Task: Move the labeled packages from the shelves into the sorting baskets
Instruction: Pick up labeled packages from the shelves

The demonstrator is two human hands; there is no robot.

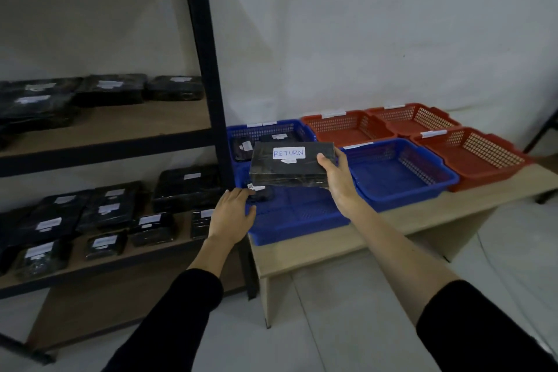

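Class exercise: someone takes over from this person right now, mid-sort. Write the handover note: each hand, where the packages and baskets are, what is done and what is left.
Right hand: grips the right end of the black package labelled RETURN, held above the blue baskets.
Left hand: open, holds nothing, at the near-left corner of the front blue basket.
Done: the rear blue basket already holds labelled packages; one small package lies in the front blue one.
Empty as far as visible: the right blue basket and three red baskets.
Left: set the RETURN package down, then clear the many black packages on the shelves; basket tags are unreadable.
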